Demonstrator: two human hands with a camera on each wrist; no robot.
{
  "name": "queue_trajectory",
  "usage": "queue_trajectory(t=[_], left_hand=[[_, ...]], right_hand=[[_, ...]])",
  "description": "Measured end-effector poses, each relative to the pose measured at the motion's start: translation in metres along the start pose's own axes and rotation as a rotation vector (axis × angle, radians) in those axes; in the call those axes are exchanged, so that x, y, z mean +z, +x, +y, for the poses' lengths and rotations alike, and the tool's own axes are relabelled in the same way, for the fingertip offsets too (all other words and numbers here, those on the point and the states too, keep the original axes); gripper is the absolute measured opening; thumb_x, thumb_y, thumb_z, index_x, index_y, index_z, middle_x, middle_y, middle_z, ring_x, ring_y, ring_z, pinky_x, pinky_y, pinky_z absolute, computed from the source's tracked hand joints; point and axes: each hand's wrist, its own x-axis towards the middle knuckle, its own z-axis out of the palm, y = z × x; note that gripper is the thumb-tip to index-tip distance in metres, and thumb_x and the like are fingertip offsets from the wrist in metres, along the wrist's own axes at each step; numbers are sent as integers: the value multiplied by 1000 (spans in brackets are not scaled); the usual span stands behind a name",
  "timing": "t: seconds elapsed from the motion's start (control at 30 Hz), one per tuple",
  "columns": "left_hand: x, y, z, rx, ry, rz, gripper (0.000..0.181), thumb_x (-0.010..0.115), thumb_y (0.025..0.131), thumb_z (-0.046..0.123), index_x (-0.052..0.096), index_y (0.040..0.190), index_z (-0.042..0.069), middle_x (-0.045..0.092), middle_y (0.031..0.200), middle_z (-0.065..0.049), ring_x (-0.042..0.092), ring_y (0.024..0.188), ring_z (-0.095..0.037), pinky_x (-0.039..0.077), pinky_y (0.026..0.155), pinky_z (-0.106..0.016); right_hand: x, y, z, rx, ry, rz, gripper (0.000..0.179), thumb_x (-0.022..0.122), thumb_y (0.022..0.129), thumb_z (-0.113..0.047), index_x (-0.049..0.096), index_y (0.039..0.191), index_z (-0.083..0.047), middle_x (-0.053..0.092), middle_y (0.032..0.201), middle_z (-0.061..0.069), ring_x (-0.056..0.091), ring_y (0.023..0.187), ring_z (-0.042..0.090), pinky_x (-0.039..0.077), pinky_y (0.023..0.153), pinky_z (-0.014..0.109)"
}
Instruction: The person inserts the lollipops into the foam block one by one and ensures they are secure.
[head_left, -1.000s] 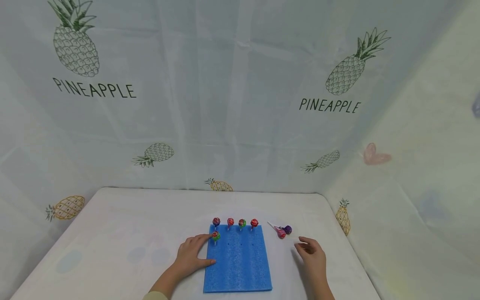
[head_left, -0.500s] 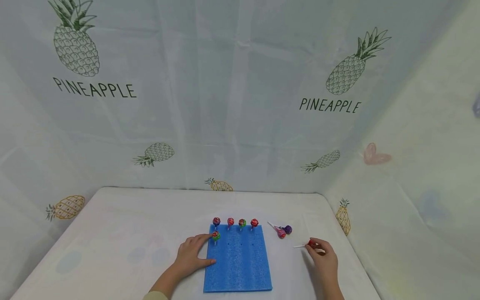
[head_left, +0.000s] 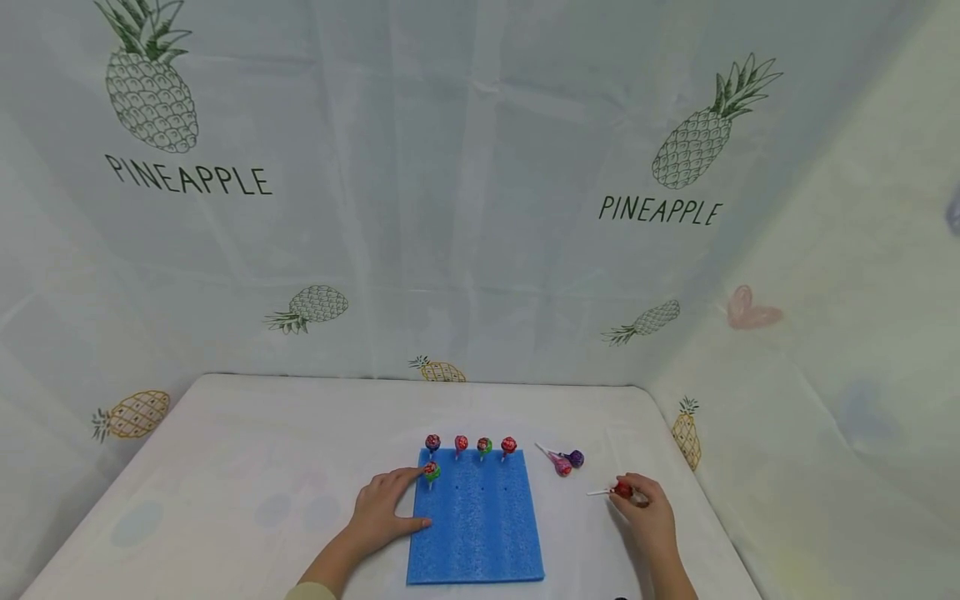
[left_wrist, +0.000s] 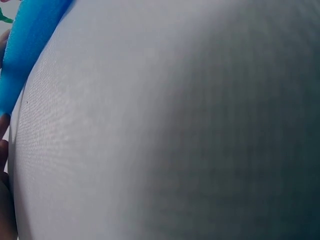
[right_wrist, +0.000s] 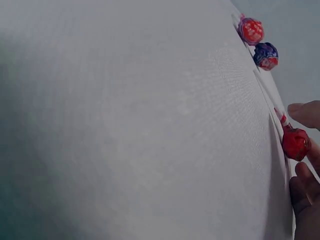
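A blue foam board lies on the white table. My left hand rests along its left edge with thumb and fingers spread, fingertips beside a green-and-red lollipop that stands in the board. My right hand, right of the board, pinches a red-wrapped lollipop by its head, the white stick pointing left. In the right wrist view this red lollipop sits between thumb and fingers. Only part of the left hand shows in the left wrist view, beside the blue board.
Several lollipops stand in a row along the board's far edge, among them a red one. Two loose lollipops, one pink and one purple, lie on the table right of the board. Small holes dot the board. Pineapple-print cloth hangs behind.
My right hand has shifted a little to the right, and the red lollipop has come into view in its fingers. The left hand and the board have stayed where they were.
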Motion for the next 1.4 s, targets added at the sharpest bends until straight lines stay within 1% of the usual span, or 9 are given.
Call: queue_trajectory(t=[0.1, 0.2, 0.33, 0.57, 0.77, 0.97, 1.07, 1.3, 1.4], left_hand=[[0, 0, -1, 3, -1, 3, 88, 74, 71, 66, 51, 140, 18, 50, 139, -10, 41, 125, -40, 30, 98, -65], [1, 0, -1, 2, -1, 3, 88, 74, 71, 66, 51, 140, 18, 50, 139, -10, 41, 125, -40, 30, 98, -65], [0, 1, 0, 0, -7, 0, 88, 74, 71, 66, 51, 140, 18, 50, 139, -10, 41, 125, -40, 30, 98, -65], [-1, 1, 0, 0, -11, 3, 87, 74, 71, 66, 51, 140, 18, 50, 139, -11, 41, 125, -40, 30, 98, -66], [-1, 1, 0, 3, -18, -3, 87, 74, 71, 66, 51, 140, 18, 50, 140, -11, 41, 126, -40, 30, 98, -66], [1, 2, -4, 14, -13, 11, 86, 73, 72, 67, 51, 140, 19, 50, 140, -9, 41, 125, -39, 31, 98, -65], [2, 2, -4, 11, -21, 11, 87, 73, 71, 67, 51, 140, 18, 50, 140, -9, 41, 125, -39, 31, 98, -65], [2, 1, -4, 8, -18, 13, 88, 74, 71, 66, 51, 140, 17, 50, 140, -10, 41, 124, -38, 31, 98, -64], [2, 1, -4, 12, -18, 16, 88, 73, 71, 67, 51, 140, 17, 50, 140, -10, 41, 124, -39, 30, 98, -64]], right_hand=[[-1, 0, 1, 49, 17, -41, 33, 74, 79, 4, 66, 112, 5, 56, 124, 21, 54, 110, 34, 45, 71, 14], [-1, 1, 3, 85, -7, -68, 36, 71, 80, 3, 64, 115, 4, 56, 123, 22, 55, 108, 35, 46, 75, 25], [-1, 3, 4, 100, -70, -71, 37, 70, 81, 1, 65, 117, 2, 58, 121, 22, 54, 104, 33, 45, 77, 37], [0, 4, 5, 98, -120, -48, 33, 69, 82, 3, 67, 115, 0, 60, 118, 22, 55, 98, 32, 47, 74, 36], [0, 5, 8, 97, -105, -28, 30, 70, 82, 4, 68, 112, 0, 63, 111, 20, 56, 93, 30, 47, 67, 28], [-1, 5, 8, 80, -86, -27, 29, 71, 82, 3, 68, 111, 1, 65, 107, 19, 59, 92, 30, 47, 65, 24], [0, 4, 4, 77, -58, -29, 29, 72, 83, 2, 68, 111, 2, 65, 109, 21, 60, 96, 32, 50, 66, 24], [6, -4, -17, 80, -5, -40, 29, 71, 83, 4, 67, 112, 4, 66, 108, 21, 61, 101, 38, 54, 79, 39], [10, -8, -25, 73, 18, -51, 29, 70, 83, 6, 67, 112, 4, 66, 109, 21, 62, 102, 37, 54, 80, 36]])
